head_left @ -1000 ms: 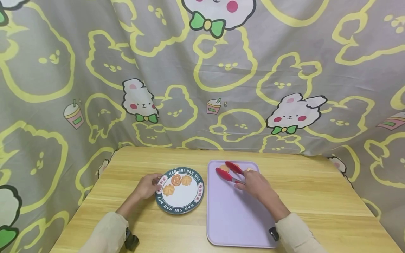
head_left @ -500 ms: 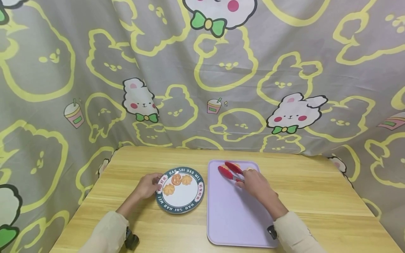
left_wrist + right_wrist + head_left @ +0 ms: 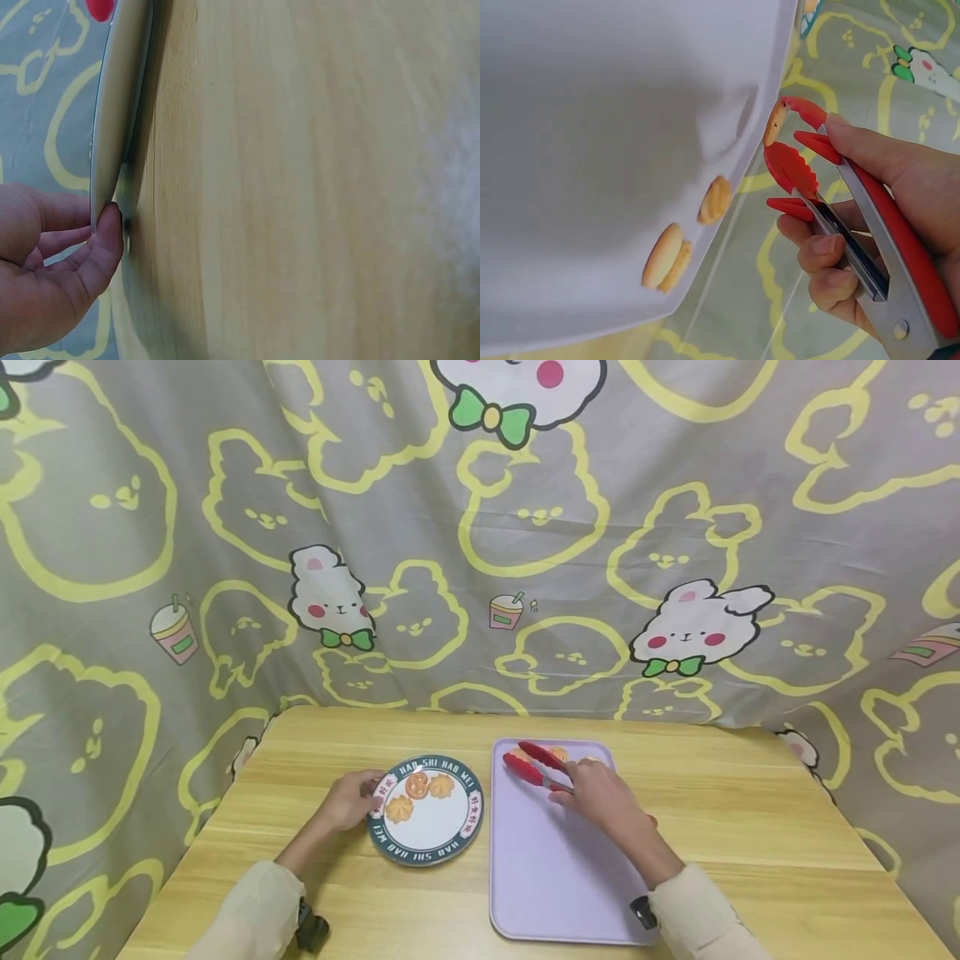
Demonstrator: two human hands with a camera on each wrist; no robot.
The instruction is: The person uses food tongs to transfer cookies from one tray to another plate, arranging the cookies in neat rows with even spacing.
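My left hand pinches the left rim of a round plate with a green lettered border. Three cookies lie on the plate, one shaped like a pretzel. In the left wrist view, thumb and fingers hold the plate's edge just above the table. My right hand grips red-tipped metal tongs over the far end of the purple tray. In the right wrist view, a cookie stands between the tong tips; whether they squeeze it I cannot tell. Several cookies lie along that tray end.
The plate and tray stand side by side on a wooden table, with a narrow strip between them. A patterned curtain hangs behind the table and at both sides.
The tongs closed slightly and shifted right, then spread and moved left along the tray's far end. A swirled cookie now shows to their right. My left hand and the plate stay put.
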